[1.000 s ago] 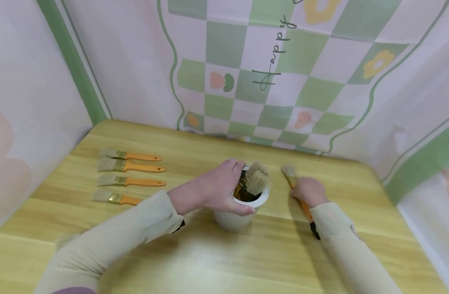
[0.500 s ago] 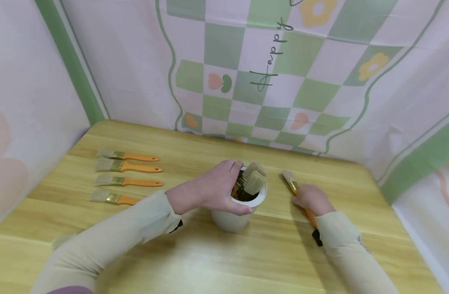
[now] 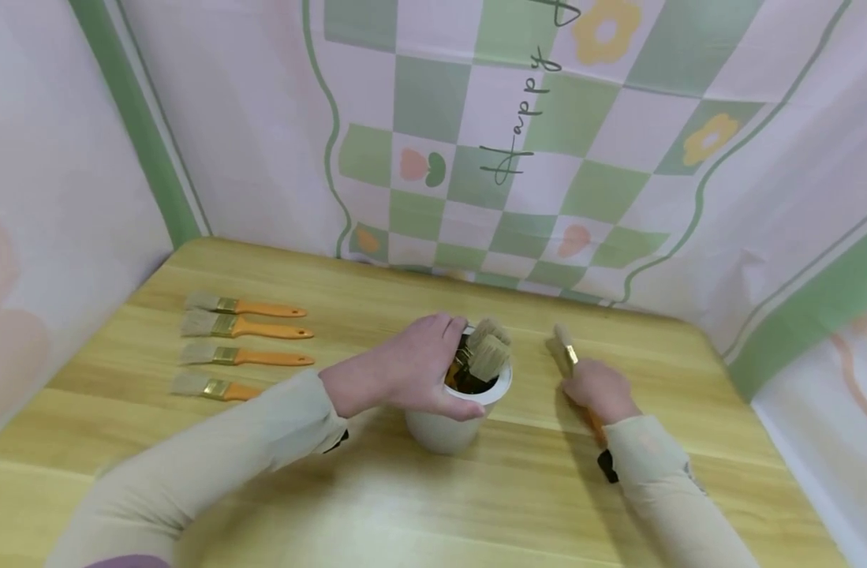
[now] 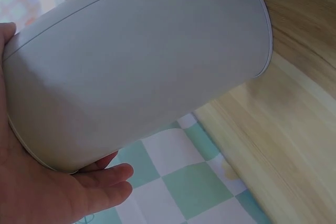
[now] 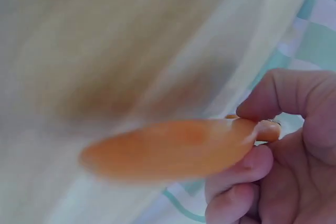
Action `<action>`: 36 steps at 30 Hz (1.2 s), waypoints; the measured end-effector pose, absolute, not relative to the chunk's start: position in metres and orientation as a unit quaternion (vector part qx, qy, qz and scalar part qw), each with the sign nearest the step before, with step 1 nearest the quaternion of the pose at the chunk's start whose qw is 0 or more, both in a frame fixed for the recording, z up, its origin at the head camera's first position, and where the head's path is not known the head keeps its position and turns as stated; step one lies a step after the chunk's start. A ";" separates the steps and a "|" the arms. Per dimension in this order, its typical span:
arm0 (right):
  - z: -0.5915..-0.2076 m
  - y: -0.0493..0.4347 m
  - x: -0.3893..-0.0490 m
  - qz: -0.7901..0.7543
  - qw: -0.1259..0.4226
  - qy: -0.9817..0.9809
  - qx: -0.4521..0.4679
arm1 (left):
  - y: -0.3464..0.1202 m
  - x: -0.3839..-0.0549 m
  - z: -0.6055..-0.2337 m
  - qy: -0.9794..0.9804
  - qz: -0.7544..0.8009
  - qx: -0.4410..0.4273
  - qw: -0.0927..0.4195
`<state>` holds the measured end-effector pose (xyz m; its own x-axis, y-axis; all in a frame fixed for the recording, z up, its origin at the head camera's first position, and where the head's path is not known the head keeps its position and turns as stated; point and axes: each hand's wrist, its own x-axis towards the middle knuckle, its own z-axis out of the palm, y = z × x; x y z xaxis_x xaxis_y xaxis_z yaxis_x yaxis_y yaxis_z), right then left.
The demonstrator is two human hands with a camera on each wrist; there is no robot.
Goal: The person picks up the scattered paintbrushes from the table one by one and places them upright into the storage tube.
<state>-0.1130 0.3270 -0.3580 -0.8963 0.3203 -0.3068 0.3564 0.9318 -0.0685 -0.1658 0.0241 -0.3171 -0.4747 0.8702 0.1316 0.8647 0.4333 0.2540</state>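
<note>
My left hand (image 3: 422, 367) grips the rim of a pale grey cylindrical pot (image 3: 440, 430), thumb at the near side and fingers at the far side. The left wrist view shows the pot's smooth wall (image 4: 142, 61). Paintbrushes (image 3: 490, 359) stand in it, bristles up; how many is hidden. To the right, my right hand (image 3: 603, 390) pinches the orange handle of another paintbrush (image 3: 571, 355), its bristles pointing away from me and turned edge-on. In the right wrist view, thumb and fingers hold this handle (image 5: 168, 150) near its metal band.
Several paintbrushes with orange handles lie in a column on the left of the wooden table (image 3: 376, 521), bristles leftward; the nearest one (image 3: 216, 386) is partly behind the left sleeve. A checked cloth (image 3: 476, 158) hangs along the back edge.
The paintbrush in my right hand has turned about its length, from showing its flat side to showing its narrow edge. My left hand and the pot have stayed in place.
</note>
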 end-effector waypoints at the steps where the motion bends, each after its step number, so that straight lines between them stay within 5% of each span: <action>1: -0.356 0.327 -0.113 -0.070 0.139 0.973 0.172 | 0.024 -0.166 -0.317 0.846 0.146 0.512 0.010; 10: -0.330 0.324 -0.111 -0.106 0.042 0.987 0.115 | 0.025 -0.165 -0.319 0.850 0.147 0.506 0.016; 24: -0.302 0.290 -0.101 -0.119 -0.260 0.958 0.037 | 0.022 -0.165 -0.318 0.847 0.159 0.507 0.024; 36: -0.287 0.268 -0.095 -0.166 -0.365 0.916 0.020 | 0.022 -0.165 -0.318 0.851 0.152 0.501 0.031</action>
